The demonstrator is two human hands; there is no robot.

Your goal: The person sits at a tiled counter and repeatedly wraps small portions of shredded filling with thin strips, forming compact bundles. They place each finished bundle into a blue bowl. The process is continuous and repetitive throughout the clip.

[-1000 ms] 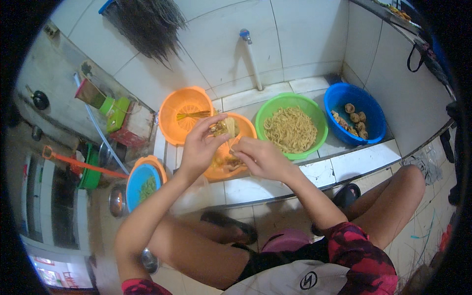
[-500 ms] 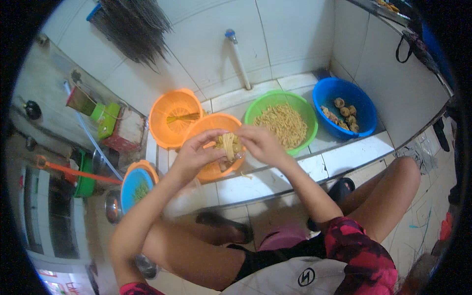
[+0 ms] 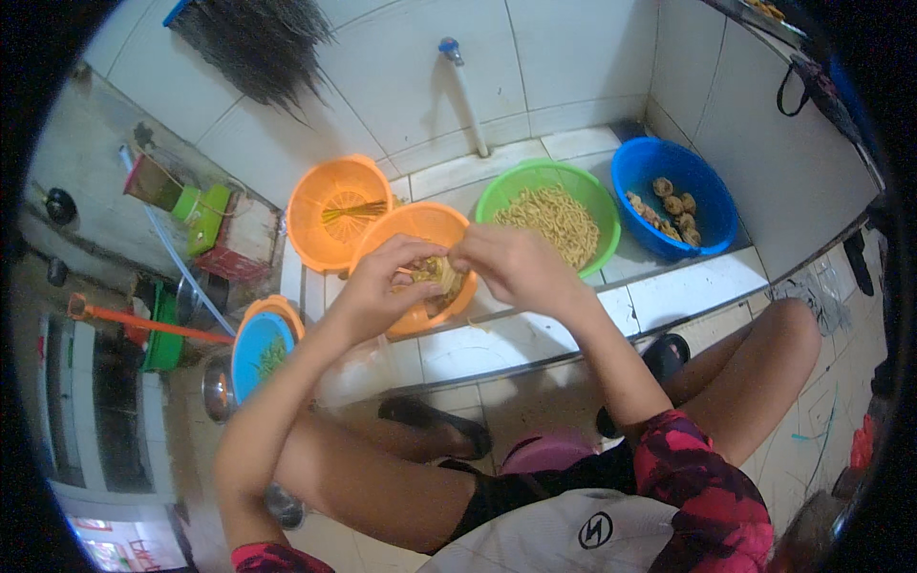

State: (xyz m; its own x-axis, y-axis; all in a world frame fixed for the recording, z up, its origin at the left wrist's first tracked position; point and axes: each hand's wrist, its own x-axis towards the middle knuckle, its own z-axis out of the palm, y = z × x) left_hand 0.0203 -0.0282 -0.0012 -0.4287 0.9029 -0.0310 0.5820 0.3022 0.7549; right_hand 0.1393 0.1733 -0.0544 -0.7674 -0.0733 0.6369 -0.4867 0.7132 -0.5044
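Observation:
Over the near orange basin point(image 3: 406, 218), my left hand point(image 3: 373, 296) holds a small ball wrapped in yellow noodles point(image 3: 441, 275) between thumb and fingers. My right hand point(image 3: 516, 265) is pinched closed at the ball's upper right side, apparently on a noodle strand; its fingertips are partly hidden. Brownish pieces lie inside the orange basin, mostly covered by my hands. To the right, a pile of noodles point(image 3: 554, 222) fills a green basin point(image 3: 611, 250). Several finished-looking noodle-wrapped balls point(image 3: 672, 204) sit in a blue basin point(image 3: 635, 158) at the far right.
Another orange basin point(image 3: 304, 205) with thin sticks point(image 3: 353, 211) stands behind on the left. A light-blue basin point(image 3: 250, 349) with green shreds is by my left forearm. A tap pipe point(image 3: 469, 105) rises from the white tiled ledge point(image 3: 511, 329); a dark bristle broom point(image 3: 253, 48) hangs above.
My left hand has tilted the noodle-wrapped ball lower toward the basin. My right hand has stayed close beside it, its fingers now more curled. The view has shifted slightly.

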